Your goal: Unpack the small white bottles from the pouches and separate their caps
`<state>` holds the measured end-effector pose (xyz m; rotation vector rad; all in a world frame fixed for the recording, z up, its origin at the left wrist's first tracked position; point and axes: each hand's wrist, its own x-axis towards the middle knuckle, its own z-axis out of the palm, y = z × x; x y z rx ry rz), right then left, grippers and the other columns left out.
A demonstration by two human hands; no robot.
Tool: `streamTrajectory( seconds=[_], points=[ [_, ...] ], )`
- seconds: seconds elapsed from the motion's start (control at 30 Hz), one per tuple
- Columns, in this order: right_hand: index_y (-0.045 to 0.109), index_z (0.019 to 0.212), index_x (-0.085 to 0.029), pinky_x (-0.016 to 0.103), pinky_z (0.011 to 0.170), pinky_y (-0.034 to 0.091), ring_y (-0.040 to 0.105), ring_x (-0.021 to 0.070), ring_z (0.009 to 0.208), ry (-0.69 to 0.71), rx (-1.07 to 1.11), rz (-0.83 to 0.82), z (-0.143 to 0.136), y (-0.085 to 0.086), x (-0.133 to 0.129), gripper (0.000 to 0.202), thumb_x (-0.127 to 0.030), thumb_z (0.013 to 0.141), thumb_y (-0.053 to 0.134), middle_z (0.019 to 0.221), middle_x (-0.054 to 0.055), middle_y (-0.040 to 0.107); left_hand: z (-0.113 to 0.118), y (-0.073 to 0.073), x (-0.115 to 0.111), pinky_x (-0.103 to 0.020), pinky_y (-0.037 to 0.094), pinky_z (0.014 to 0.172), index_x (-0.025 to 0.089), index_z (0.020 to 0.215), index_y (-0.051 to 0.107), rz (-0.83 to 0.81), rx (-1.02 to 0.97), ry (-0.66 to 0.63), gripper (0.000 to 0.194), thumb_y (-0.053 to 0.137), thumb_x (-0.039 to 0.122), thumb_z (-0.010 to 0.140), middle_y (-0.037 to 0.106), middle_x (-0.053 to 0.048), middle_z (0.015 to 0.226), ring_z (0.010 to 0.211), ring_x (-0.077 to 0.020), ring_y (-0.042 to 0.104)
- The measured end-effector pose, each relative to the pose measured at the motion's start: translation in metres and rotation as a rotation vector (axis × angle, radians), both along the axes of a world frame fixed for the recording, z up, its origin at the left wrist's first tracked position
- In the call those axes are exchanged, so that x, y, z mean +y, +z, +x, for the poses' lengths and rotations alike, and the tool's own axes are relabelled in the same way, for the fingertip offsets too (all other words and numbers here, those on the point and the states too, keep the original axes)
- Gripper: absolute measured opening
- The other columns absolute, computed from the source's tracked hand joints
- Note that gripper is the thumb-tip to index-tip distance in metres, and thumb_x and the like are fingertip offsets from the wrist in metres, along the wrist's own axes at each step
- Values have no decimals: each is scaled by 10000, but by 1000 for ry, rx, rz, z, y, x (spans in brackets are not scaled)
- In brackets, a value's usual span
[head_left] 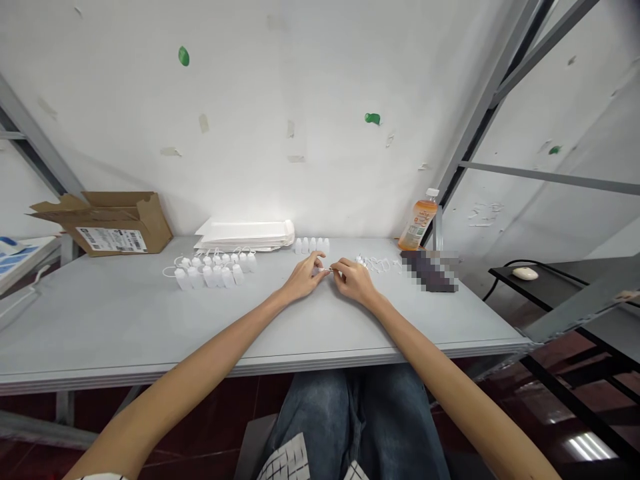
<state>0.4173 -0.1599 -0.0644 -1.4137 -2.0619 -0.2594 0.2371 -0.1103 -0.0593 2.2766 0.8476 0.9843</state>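
My left hand (303, 277) and my right hand (354, 280) meet over the middle of the table, fingertips nearly touching. Both are closed in a pinch on a small white piece (327, 269), mostly hidden by the fingers; its exact kind is too small to make out. Just behind my left hand stands a short row of small translucent white bottles without caps (312, 246). Beside my right hand lies a loose bunch of white caps with thin loops (375, 264). Off to the left, several small white bottles with looped caps (215, 272) stand upright in rows.
An open cardboard box (120, 223) sits at the back left of the grey table (150, 327). White flat packaging (245, 235) lies against the wall. At the right stand an orange drink bottle (419, 221) and a dark, blurred-out object (431, 272). Metal posts flank the table.
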Motion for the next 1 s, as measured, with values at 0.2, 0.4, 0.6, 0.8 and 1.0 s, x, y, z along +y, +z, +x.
streamTrajectory(
  seconds=[0.2, 0.4, 0.6, 0.8, 1.0],
  points=[
    [702, 977, -150, 258, 532, 246, 511, 118, 580, -32, -109, -19, -4, 1, -2, 263, -186, 930, 446, 891, 73, 678, 0, 0, 1, -297, 490, 737, 203, 1102, 532, 55, -56, 37, 303, 589, 333, 835, 626, -31, 896, 855, -193, 611],
    [696, 920, -154, 262, 528, 206, 506, 119, 583, -86, -170, -22, -6, 0, -1, 255, -175, 934, 442, 848, 71, 659, 2, -3, 2, -333, 504, 802, 191, 940, 603, 149, -23, 34, 141, 557, 234, 814, 670, -65, 941, 885, -210, 636],
    [682, 849, -140, 247, 549, 243, 492, 116, 581, -92, -87, 34, -5, 0, 1, 229, -196, 904, 467, 791, 61, 645, 2, 3, -4, -322, 509, 752, 171, 831, 671, 209, -15, 61, 116, 565, 216, 817, 722, -74, 868, 804, -210, 666],
    [650, 775, -153, 234, 560, 280, 472, 116, 580, -61, 10, 61, 2, -2, 9, 214, -161, 885, 466, 722, 44, 606, 10, 5, -11, -310, 510, 726, 171, 847, 729, 229, -39, 91, 179, 575, 261, 867, 750, -81, 857, 775, -206, 682],
    [642, 803, -157, 243, 572, 305, 484, 127, 584, -133, 55, 109, 18, -2, 13, 225, -135, 883, 433, 754, 55, 610, 4, 7, -9, -307, 521, 743, 172, 828, 741, 280, -92, 138, 181, 595, 271, 865, 758, -80, 862, 799, -210, 695]
  ],
)
